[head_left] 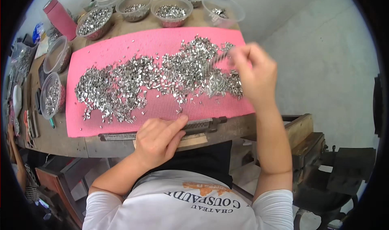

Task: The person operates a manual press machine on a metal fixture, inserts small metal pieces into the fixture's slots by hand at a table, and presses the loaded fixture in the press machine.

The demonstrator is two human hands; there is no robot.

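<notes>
A broad heap of small shiny metal pieces is spread over a pink textured mat. My right hand is raised over the heap's right end, fingers pinched on a slim dark tool. Motion blurs that tool, and its exact kind does not show; its tip points left over the pieces. At the mat's near edge, my left hand lies closed over a long dark metal bar with a row of holes or slots. Its index finger presses along the bar, whose middle is hidden beneath the hand.
Clear plastic bowls of metal pieces line the far edge, with more bowls at the left. A pink bottle stands at the far left. A wooden strip lies by the near edge. An open drawer juts out at right.
</notes>
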